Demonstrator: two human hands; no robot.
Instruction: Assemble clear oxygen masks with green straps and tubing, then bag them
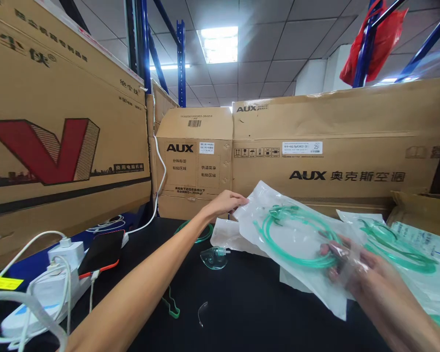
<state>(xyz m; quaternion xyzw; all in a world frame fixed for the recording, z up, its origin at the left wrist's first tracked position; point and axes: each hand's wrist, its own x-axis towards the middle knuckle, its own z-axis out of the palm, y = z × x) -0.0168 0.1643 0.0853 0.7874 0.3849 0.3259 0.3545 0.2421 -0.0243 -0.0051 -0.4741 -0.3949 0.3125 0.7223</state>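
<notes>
My left hand (225, 203) reaches across and pinches the upper left corner of a white-backed, clear-fronted plastic pouch (254, 205). A coil of light green tubing (300, 264) shows inside the pouch. My right hand (355, 266) is closed on the coil's right side, with clear film lying over the fingers; whether they are inside the pouch or gripping through it I cannot tell. Below the pouch's left end, a clear green breathing mask (214, 258) lies on the black tabletop (249, 308). Behind my left forearm is another green tubing coil (203, 234), partly hidden.
More pouches with green tubing (399, 249) lie at the right beside an open carton (425, 208). A green clip-like piece (173, 308) and a thin clear strip (202, 313) lie in front. At left are a phone (100, 252) and a power strip with cables (51, 298). Large cardboard boxes (337, 127) stand behind.
</notes>
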